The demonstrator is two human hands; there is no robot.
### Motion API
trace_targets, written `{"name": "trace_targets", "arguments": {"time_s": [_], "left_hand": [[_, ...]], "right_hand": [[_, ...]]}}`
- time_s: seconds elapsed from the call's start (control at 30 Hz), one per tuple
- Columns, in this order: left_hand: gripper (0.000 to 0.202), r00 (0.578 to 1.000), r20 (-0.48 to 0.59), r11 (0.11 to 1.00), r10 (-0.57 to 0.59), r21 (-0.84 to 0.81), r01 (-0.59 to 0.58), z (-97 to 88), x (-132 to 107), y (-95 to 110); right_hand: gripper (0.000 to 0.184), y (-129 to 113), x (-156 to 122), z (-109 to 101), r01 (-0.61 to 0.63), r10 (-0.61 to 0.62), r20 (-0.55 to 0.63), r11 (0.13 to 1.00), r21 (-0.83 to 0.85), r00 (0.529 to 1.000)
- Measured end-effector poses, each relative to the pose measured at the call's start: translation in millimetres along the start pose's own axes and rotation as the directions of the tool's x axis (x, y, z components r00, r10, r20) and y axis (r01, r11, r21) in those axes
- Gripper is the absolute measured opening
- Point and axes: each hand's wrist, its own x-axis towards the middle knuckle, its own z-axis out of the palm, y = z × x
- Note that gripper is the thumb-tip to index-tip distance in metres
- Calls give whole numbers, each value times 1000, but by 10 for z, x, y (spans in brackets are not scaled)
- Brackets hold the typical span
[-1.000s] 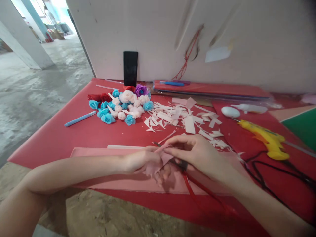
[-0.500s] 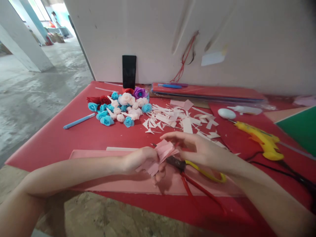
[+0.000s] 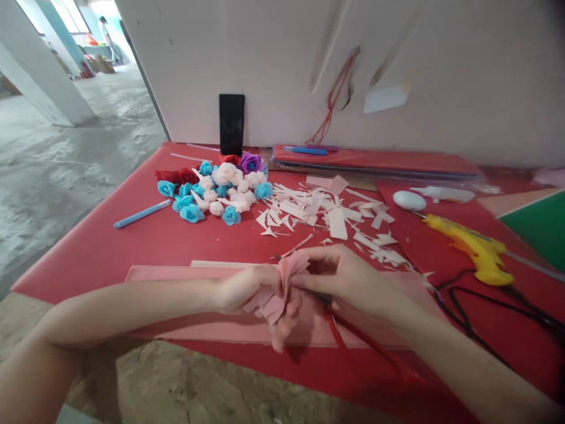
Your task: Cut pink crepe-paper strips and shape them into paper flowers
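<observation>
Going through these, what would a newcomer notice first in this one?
Probably the cluster of blue, pale, red and purple flowers, left of centre on the red tabletop. The bright yellow glue gun lying at the right stands out nearly as much. At front centre, the left hand and right hand hold pink fringed paper between them.

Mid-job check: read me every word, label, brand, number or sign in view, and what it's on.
No text can be read.
Yellow glue gun: dark marks on its side, too blurred to read.
White patch on the upright panel: nothing legible.
Pink paper in the left hand and right hand: no lettering visible.
</observation>
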Motion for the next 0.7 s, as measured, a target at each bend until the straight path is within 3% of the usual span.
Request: {"name": "trace_targets", "arguments": {"time_s": [0.1, 0.17, 0.27, 0.43, 0.53, 0.7], "left_hand": [[15, 986, -123, 992, 109, 77, -100, 47, 14, 23], [13, 986, -130, 994, 109, 24, -107, 62, 25, 34], [11, 996, -78, 996, 39, -78, -45, 49, 25, 37], [12, 995, 2, 992, -103, -69, 103, -11, 0, 16], [14, 994, 50, 988, -101, -110, 106, -31, -1, 8], [10, 993, 82, 983, -81, -160, 93, -30, -2, 8]], "right_hand": [[13, 14, -12, -6, -37, 37, 30, 999, 24, 999], [12, 13, -15, -11, -16, 16, 26, 1000, 18, 1000], [9, 8, 3, -14, 46, -49, -49, 998, -51, 998], [15, 25, 54, 10, 89, -89, 2, 990, -110, 996], [14, 14, 42, -1, 69, -72, -17, 989, -130, 997], [21, -31, -29, -71, 76, -67, 133, 995, -62, 989]]}}
